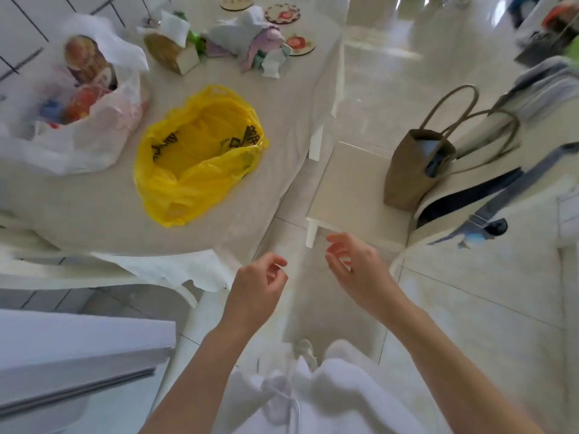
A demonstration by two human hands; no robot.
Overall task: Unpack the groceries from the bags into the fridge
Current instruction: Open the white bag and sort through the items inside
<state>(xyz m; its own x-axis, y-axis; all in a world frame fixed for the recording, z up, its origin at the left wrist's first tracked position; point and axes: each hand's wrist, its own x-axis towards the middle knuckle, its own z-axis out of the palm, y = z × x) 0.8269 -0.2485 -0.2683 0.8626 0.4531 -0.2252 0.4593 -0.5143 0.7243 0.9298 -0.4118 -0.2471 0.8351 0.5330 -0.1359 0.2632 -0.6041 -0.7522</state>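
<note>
Our hands, left hand (pixel 260 283) and right hand (pixel 354 264), hang loosely curled and empty, free for the yellow bag (pixel 200 151) near the desk (pixel 109 214) edge.

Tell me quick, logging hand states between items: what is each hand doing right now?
Left hand: open, fingers loosely curled, holding nothing.
Right hand: open, fingers loosely curled, holding nothing.

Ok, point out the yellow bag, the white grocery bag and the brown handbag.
yellow bag (pixel 200 151): head view, on its open crumpled middle.
white grocery bag (pixel 78 145): head view, on its front wall.
brown handbag (pixel 404 180): head view, on its side panel.
</note>
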